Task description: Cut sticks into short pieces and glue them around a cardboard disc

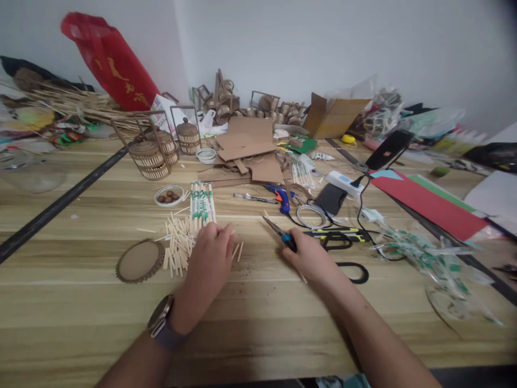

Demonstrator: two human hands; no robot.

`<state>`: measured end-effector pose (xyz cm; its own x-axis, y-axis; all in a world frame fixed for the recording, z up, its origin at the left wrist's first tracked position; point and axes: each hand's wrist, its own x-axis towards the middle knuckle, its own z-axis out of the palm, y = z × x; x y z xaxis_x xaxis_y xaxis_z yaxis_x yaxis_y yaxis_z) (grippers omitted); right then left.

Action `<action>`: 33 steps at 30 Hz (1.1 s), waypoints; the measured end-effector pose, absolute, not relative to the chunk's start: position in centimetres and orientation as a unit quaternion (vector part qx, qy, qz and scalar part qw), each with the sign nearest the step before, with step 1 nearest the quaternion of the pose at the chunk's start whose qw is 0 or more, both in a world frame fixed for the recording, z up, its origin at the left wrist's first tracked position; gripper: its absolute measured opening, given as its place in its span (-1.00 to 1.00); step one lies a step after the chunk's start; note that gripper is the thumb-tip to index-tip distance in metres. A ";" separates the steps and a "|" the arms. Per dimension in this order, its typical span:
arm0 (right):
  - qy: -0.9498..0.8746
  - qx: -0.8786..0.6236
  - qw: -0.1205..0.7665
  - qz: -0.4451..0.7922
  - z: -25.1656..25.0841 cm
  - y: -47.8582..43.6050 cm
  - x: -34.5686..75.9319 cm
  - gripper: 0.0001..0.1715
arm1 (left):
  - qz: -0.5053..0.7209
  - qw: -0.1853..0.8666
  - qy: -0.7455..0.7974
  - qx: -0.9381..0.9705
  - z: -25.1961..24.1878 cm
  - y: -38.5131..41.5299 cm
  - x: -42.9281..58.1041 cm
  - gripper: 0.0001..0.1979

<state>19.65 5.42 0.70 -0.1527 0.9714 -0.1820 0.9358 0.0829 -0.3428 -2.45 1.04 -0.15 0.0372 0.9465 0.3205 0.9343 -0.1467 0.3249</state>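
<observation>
My left hand rests palm down on the wooden table, fingers curled over short cut wooden sticks at the edge of a loose pile. What the fingers hold is hidden. My right hand grips blue-handled cutting pliers, jaws pointing up and left, and a thin stick pokes out below the hand. Wrapped chopsticks lie in a row just beyond the pile. A round cardboard disc lies left of the pile.
Black-handled scissors lie right of my right hand. A blue glue gun, cables, a power strip, a small dish of brown nuts, cardboard pieces, stick-built baskets, a red bag and torn wrappers crowd the table.
</observation>
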 end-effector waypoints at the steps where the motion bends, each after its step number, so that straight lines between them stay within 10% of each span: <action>1: -0.734 -0.630 0.093 0.236 0.8 5.4 19.7 -0.86 | 0.248 0.059 0.641 0.724 0.0 0.9 -2.2 -0.67; 7: -0.575 -0.519 0.373 0.511 0.6 4.3 18.3 -0.79 | 0.327 0.408 0.530 0.668 -0.5 0.3 -0.6 -0.70; 13: -0.433 -0.486 0.467 0.599 -1.3 3.1 16.2 -0.68 | 0.328 0.631 0.474 0.519 -1.8 0.2 0.9 -0.65; 33: -0.670 -0.466 0.369 0.446 -1.5 2.9 16.8 -0.40 | 0.422 0.710 0.452 0.338 -0.8 0.7 -0.5 -0.66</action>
